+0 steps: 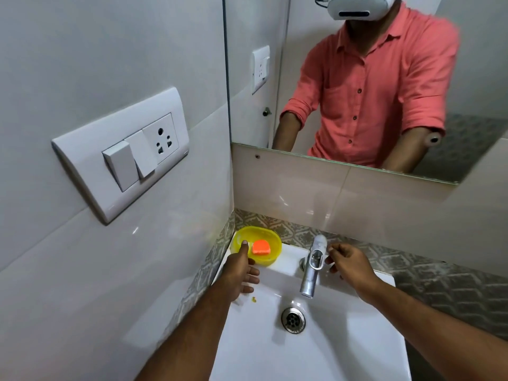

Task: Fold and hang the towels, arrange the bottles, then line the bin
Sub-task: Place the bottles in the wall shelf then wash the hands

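Forearms reach in from the bottom edge, over the white sink (343, 350), drain (293, 319) between them.

Left hand (242, 270): fingers extended and relaxed, index tip on the near rim of the yellow soap dish (270, 255) at the back-left corner. Gripping nothing. Orange soap (261, 247) lies in the dish, just right of my fingertip.

Right hand (347, 261): fingers loosely curled, thumb and index near each other but nothing visibly between them. It sits just right of the chrome tap (312, 270).

Task's thing: a small white bottle (320, 242) stands upright behind the tap, against the patterned back ledge, mostly hidden by the tap head. Long axis vertical. It lies just left of my right fingertips, slightly farther back. Right hand is clearly the nearer; the left is well apart, across the tap.

Judgement: bottle-arranging step; a short leftward reach with the right should take it. No towels or bin in view.
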`<action>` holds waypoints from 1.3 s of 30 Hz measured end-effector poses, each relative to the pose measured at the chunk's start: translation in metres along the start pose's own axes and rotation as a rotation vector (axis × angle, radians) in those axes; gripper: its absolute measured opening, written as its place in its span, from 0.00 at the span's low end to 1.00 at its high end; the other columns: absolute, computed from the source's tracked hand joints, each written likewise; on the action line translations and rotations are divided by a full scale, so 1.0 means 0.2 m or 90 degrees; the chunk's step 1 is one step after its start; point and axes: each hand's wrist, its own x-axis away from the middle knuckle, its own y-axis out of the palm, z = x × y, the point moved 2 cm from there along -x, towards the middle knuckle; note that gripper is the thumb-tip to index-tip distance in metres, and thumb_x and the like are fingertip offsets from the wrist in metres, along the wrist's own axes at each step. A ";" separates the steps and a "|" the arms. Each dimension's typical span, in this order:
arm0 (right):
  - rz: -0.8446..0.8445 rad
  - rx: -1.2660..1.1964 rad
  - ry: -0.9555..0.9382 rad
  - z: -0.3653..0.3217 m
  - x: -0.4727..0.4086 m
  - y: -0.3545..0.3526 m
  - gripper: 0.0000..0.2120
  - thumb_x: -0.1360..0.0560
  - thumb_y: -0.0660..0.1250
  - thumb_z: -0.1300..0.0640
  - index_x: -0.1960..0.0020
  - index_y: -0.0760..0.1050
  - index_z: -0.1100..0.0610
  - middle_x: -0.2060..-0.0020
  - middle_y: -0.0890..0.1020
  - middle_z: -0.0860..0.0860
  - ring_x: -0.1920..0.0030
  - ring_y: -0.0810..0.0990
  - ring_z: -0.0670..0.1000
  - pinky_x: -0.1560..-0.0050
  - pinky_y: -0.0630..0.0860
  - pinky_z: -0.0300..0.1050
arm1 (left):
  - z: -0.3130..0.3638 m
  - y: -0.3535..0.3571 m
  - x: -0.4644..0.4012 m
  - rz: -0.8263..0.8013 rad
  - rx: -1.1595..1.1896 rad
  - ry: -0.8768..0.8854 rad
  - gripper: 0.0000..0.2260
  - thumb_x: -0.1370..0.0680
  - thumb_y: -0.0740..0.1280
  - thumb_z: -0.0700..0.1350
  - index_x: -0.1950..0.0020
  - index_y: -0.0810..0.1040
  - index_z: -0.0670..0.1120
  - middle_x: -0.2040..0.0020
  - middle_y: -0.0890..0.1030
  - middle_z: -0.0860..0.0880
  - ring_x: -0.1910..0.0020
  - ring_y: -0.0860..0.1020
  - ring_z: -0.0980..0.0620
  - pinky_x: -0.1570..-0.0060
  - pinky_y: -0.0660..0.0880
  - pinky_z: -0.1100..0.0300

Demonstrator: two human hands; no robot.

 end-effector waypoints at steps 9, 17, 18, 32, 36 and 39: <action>-0.006 -0.015 0.033 0.03 0.05 0.11 0.05 0.21 0.68 0.56 0.50 0.82 0.53 0.60 0.87 0.54 0.62 0.85 0.51 0.65 0.80 0.43 | -0.09 -0.07 0.05 0.069 -0.061 0.016 0.21 0.18 0.58 0.58 0.56 0.76 0.41 0.67 0.76 0.43 0.76 0.71 0.47 0.73 0.63 0.64; 0.064 0.009 0.019 0.09 0.21 0.08 0.09 0.19 0.64 0.58 0.41 0.80 0.53 0.57 0.87 0.53 0.63 0.87 0.51 0.62 0.81 0.44 | -0.03 -0.09 0.23 0.289 -0.208 0.340 0.17 0.21 0.64 0.49 0.67 0.69 0.43 0.70 0.73 0.47 0.60 0.78 0.35 0.63 0.67 0.51; 0.073 0.008 0.014 0.08 0.24 0.06 0.09 0.19 0.64 0.59 0.41 0.79 0.53 0.56 0.86 0.52 0.62 0.87 0.52 0.63 0.80 0.42 | 0.00 -0.08 0.27 0.294 -0.194 0.382 0.18 0.20 0.64 0.49 0.68 0.67 0.44 0.71 0.71 0.49 0.61 0.77 0.36 0.63 0.67 0.51; 0.448 -0.022 -0.083 0.39 1.25 -0.35 0.10 0.23 0.63 0.53 0.45 0.80 0.45 0.53 0.85 0.44 0.52 0.84 0.48 0.48 0.81 0.54 | -0.39 0.76 1.33 -0.190 -0.290 0.938 0.16 0.19 0.66 0.46 0.64 0.66 0.50 0.71 0.65 0.55 0.70 0.65 0.54 0.69 0.64 0.56; 0.561 -0.046 0.013 0.70 1.67 -0.33 0.12 0.21 0.63 0.55 0.40 0.79 0.47 0.48 0.84 0.46 0.50 0.83 0.45 0.46 0.80 0.49 | -0.79 0.81 1.57 -0.390 -0.344 0.955 0.17 0.20 0.69 0.42 0.63 0.64 0.52 0.69 0.66 0.57 0.71 0.65 0.56 0.69 0.62 0.61; 0.587 -0.076 0.168 0.96 1.98 -0.20 0.13 0.21 0.61 0.51 0.39 0.76 0.41 0.46 0.83 0.45 0.48 0.82 0.46 0.45 0.80 0.51 | -1.07 0.79 1.62 -0.489 -0.440 0.869 0.17 0.19 0.68 0.46 0.64 0.66 0.55 0.71 0.67 0.58 0.70 0.69 0.56 0.69 0.64 0.60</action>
